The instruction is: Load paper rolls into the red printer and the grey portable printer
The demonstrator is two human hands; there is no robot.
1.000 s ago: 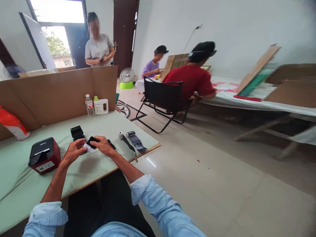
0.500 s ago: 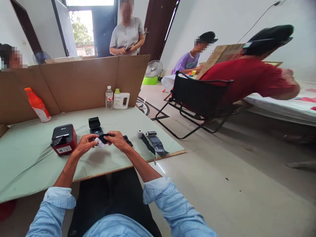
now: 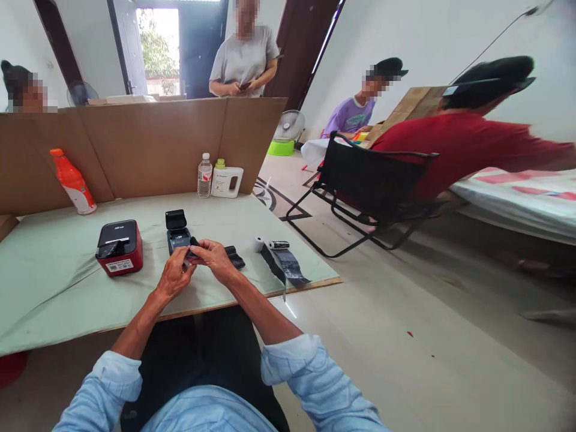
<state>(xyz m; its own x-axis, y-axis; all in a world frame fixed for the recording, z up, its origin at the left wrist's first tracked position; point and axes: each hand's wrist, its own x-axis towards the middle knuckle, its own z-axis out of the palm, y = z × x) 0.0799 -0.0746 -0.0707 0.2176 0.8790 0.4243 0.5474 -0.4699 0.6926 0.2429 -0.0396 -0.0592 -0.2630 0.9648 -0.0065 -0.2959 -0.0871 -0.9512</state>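
Observation:
My left hand (image 3: 174, 275) and my right hand (image 3: 216, 259) are close together above the table's front half, fingers pinched on a small black strip (image 3: 193, 242). Most of the strip is hidden by the fingers; it looks like the black printed paper nearby. Just beyond them a small dark label printer (image 3: 176, 219) stands with its lid raised. To the right of my right hand lies a dark rolled piece (image 3: 234, 258). Farther right are two small paper rolls, a white-ended one (image 3: 258, 243) and a black one (image 3: 279, 245), with black strips (image 3: 290, 269) unrolled toward the table edge.
A red and black printer (image 3: 119, 247) sits left on the green-covered table (image 3: 49, 288). An orange bottle (image 3: 74, 183), a clear bottle (image 3: 204, 176) and a white jug (image 3: 227, 182) stand by a cardboard screen (image 3: 153, 147). Other people are beyond; one sits in a black chair (image 3: 373, 180).
My hands have drawn together around the black strip, my left hand moving right. The white part seen before is now mostly covered. The view has shifted slightly; the red-sleeved person's arm reaches farther right.

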